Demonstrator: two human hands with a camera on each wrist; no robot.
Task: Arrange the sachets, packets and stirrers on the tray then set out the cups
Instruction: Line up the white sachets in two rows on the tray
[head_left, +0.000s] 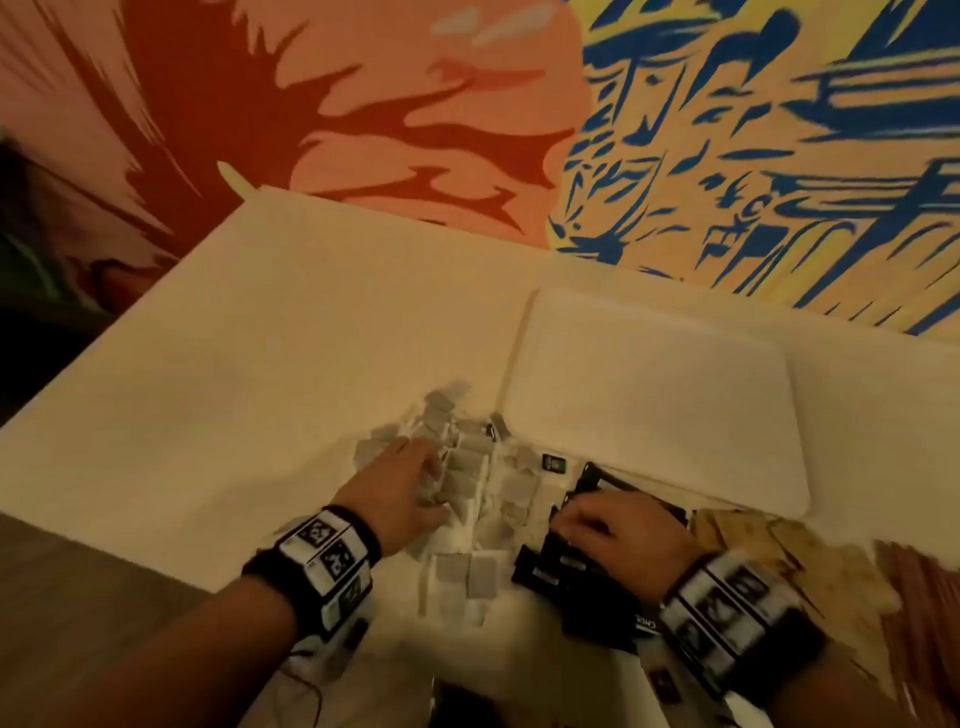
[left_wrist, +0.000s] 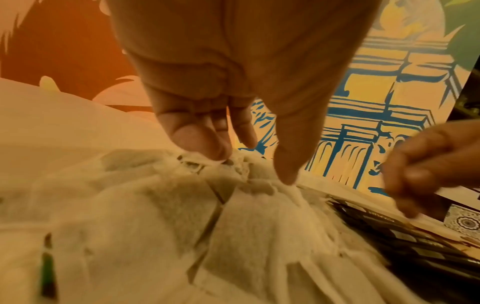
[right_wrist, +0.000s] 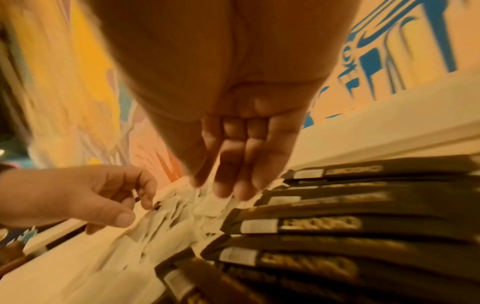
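A heap of white sachets (head_left: 470, 470) lies on the white table just left of the white tray (head_left: 654, 395), whose surface is bare. My left hand (head_left: 423, 483) is down on the heap, its thumb and curled fingers (left_wrist: 205, 142) pinching a bunch of sachets (left_wrist: 155, 216). Several black packets (head_left: 566, 577) with gold lettering (right_wrist: 322, 224) lie fanned at the tray's near corner. My right hand (head_left: 582, 519) rests over them with straight fingers (right_wrist: 228, 189), whose tips touch the edge of the sachets (right_wrist: 166, 222).
A tan pile (head_left: 769, 551), blurred, lies right of my right hand by the table's near edge. A painted wall stands close behind the table. The table (head_left: 260, 364) stretches away to the left, and its near-left edge drops to a dark floor.
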